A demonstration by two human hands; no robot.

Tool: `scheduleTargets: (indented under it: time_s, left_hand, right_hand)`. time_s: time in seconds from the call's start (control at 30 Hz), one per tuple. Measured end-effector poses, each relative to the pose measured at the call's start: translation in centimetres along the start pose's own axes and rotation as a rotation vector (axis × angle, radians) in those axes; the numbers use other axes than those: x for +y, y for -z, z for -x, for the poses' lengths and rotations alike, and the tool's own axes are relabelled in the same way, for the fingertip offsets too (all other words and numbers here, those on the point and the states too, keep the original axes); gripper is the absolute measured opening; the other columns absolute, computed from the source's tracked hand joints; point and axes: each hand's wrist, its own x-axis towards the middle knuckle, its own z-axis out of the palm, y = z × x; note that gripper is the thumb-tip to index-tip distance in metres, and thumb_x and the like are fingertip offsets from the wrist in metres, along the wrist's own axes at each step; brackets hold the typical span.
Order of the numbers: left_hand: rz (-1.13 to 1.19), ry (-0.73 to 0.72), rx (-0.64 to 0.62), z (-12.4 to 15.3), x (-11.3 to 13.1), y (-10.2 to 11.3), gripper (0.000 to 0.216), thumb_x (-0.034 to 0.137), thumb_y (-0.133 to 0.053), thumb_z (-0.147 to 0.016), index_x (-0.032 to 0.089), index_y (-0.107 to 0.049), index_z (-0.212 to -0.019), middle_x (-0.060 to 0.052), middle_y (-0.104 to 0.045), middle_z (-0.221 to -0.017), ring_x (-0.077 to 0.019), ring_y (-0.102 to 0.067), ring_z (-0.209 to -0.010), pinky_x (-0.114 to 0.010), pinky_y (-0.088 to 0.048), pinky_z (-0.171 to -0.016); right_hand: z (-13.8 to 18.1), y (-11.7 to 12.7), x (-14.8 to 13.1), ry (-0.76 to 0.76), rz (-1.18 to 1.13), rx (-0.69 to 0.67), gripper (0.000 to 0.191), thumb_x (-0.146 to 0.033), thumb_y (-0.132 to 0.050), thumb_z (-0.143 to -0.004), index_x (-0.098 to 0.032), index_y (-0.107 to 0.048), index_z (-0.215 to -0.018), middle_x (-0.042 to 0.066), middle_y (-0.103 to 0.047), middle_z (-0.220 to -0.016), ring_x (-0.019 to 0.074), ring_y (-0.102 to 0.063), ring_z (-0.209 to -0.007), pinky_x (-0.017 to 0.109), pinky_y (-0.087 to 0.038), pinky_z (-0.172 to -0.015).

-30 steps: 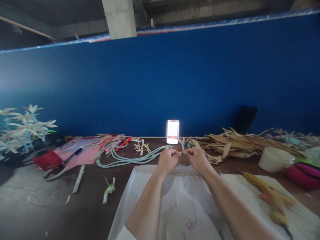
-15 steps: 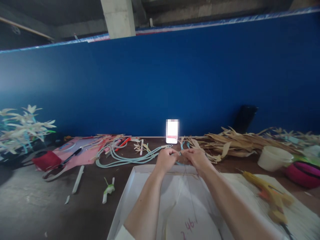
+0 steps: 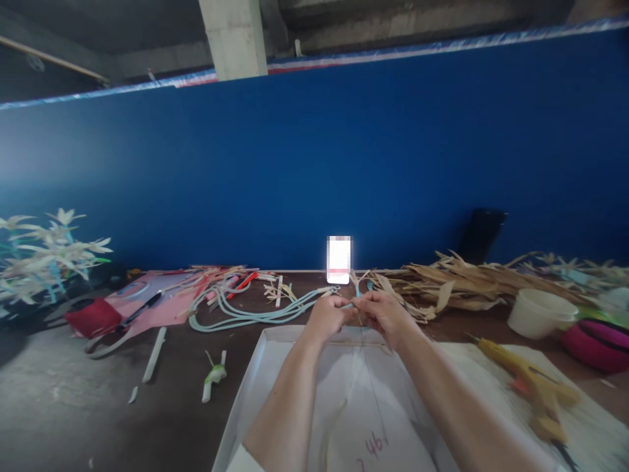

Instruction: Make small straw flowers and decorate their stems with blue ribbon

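Both my hands meet over the far edge of a shallow white box. My left hand is closed, its fingertips pinching a thin light blue strip. Thumb and fingers of my right hand pinch the same strip close beside them. Pale, dry strands stick up just above the fingertips. A fine thread hangs from the hands down into the box, over red handwritten marks. My fingers cover most of what they hold.
A lit phone stands behind the hands. Light blue cords lie left, near a red pincushion-like lump and white flowers. Dried husks, a white tub and a yellow glue gun are right.
The fingers have shifted slightly around the light blue strip, the right ones turning a little downward. Both hands stay in nearly the same place; the view has tilted slightly.
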Motion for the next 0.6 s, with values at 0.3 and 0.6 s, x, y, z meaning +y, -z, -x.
scheduleTargets:
  time_s: [0.3,0.6]
  left_hand:
    - [-0.003,-0.061,0.033,-0.23,-0.31,-0.23,0.036,0.043,-0.066,-0.062,0.013,-0.07,-0.081,0.002,-0.049,-0.052,-0.0055,-0.033,-0.043,-0.02,-0.027,-0.043]
    - [0.108,-0.127,0.114,-0.52,-0.35,-0.97,0.026,0.037,-0.062,-0.066,0.014,-0.069,-0.074,0.001,-0.053,-0.055,-0.0072,-0.041,-0.047,-0.019,-0.034,-0.047]
  right_hand:
    - [-0.2,0.37,-0.05,-0.058,-0.062,-0.007,0.028,-0.033,-0.074,-0.054,-0.018,-0.051,-0.06,-0.008,-0.037,-0.044,0.005,-0.03,-0.042,0.02,-0.021,-0.041]
    - [-0.16,-0.07,-0.18,0.018,-0.111,-0.015,0.03,-0.043,-0.071,-0.06,-0.018,-0.055,-0.063,-0.006,-0.04,-0.049,0.0056,-0.031,-0.044,0.02,-0.024,-0.042]
